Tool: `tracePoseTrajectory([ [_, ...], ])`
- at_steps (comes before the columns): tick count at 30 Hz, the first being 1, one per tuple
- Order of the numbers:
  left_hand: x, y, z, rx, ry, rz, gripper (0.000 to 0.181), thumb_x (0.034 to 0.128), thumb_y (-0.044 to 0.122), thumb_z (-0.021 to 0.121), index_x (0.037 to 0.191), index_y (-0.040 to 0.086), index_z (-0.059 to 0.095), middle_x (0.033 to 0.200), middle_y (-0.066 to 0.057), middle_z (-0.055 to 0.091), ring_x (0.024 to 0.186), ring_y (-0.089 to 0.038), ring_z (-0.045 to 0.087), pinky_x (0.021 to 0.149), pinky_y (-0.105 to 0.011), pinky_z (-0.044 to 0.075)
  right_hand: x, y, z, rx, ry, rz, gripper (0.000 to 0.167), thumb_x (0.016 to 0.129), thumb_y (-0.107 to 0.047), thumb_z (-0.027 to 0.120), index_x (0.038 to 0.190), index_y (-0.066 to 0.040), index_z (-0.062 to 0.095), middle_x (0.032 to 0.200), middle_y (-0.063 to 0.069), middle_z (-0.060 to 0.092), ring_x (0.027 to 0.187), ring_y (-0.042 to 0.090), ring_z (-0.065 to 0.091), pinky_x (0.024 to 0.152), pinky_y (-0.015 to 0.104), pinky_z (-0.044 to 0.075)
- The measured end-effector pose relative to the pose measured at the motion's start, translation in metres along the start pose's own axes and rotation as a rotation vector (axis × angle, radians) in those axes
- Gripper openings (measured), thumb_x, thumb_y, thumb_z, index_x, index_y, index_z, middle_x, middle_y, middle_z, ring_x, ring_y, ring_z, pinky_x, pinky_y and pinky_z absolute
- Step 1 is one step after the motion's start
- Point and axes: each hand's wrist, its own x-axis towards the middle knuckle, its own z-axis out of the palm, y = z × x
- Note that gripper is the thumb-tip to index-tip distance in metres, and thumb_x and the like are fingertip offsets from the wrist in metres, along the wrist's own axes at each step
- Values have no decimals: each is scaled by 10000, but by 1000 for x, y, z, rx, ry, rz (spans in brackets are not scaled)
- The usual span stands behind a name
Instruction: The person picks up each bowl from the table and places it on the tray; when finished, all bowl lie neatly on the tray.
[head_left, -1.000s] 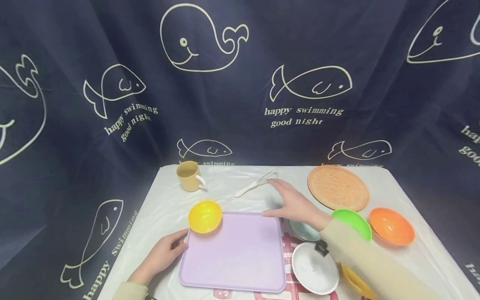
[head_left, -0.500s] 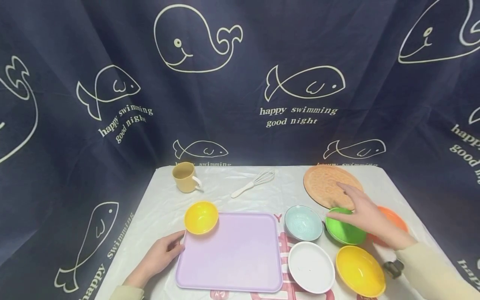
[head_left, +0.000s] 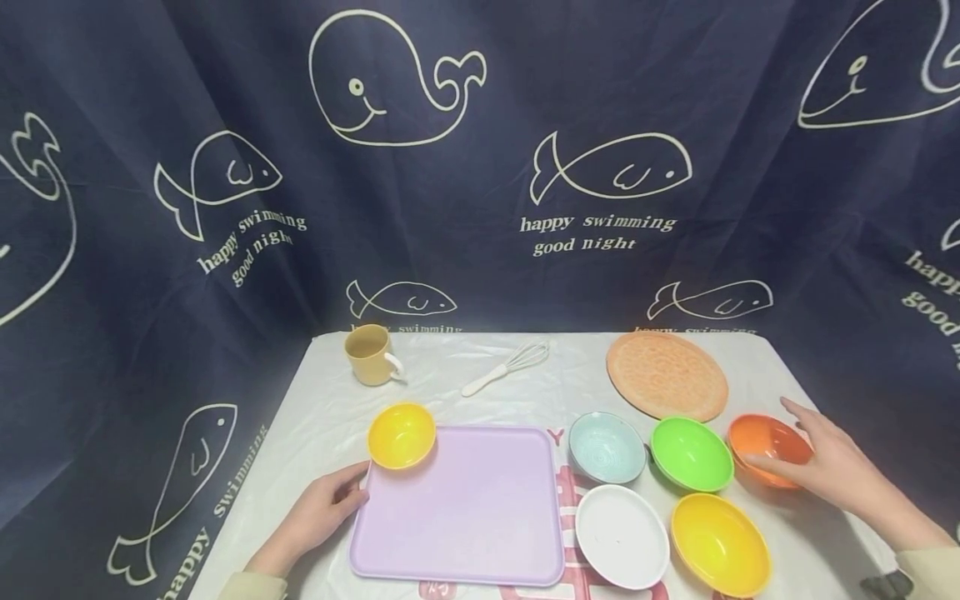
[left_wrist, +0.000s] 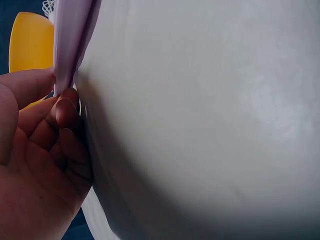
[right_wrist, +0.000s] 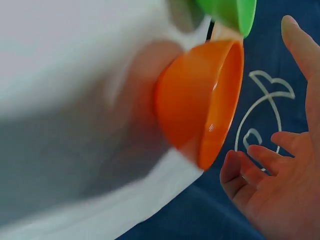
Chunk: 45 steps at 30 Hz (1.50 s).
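Hovering beside the orange bowl (head_left: 767, 438), the right grip (head_left: 834, 462) splays; left grip (head_left: 321, 510) pinches the tray (head_left: 472, 508).

The right hand (head_left: 836, 462) hid part of the orange bowl (head_left: 765, 435), the small yellow bowl (head_left: 402, 435) a corner of the tray (head_left: 472, 512). The head view cut off the right sleeve (head_left: 933, 575), and I couldn't make out the blurred dark thing (head_left: 881, 587) beside it.

Bare tabletop (head_left: 465, 412) leaves a lane between whisk (head_left: 487, 381) and tray (head_left: 465, 508); green bowl (head_left: 692, 454), beside orange bowl (head_left: 768, 437), blocks its left.
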Motion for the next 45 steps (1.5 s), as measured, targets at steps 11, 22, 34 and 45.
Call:
tracePoseTrajectory([
  [11, -1, -1, -1, -7, -15, -15, 521, 974, 267, 736, 1464, 137, 616, 778, 55, 560, 698, -133, 522, 681, -288, 470, -17, 39, 12, -6, -50, 53, 1172, 802, -407, 893, 1494, 242, 206, 1341, 520, 360, 1139, 669, 454, 858, 778, 395],
  [22, -2, 1, -1, -6, -5, 11, 509, 975, 236, 739, 1455, 120, 620, 779, 67, 563, 697, -114, 524, 701, -281, 475, -14, 33, 19, 95, -140, 105, 1222, 878, -433, 832, 1515, 256, 48, 1412, 566, 228, 1263, 712, 307, 981, 811, 277],
  [34, -1, 1, 0, -14, -5, 13, 499, 981, 235, 733, 1456, 128, 622, 791, 69, 563, 711, -117, 528, 706, -287, 478, -11, 37, 23, 81, -43, 8, 1138, 757, -364, 941, 1442, 276, 295, 1299, 494, 458, 1135, 592, 522, 746, 157, 339],
  [45, 1, -3, 1, -8, 3, 2, 503, 977, 242, 735, 1456, 138, 623, 798, 72, 565, 718, -120, 531, 716, -296, 479, -5, 36, 16, 54, -45, 36, 1152, 765, -378, 928, 1446, 275, 268, 1306, 506, 412, 1128, 613, 485, 901, 567, 459],
])
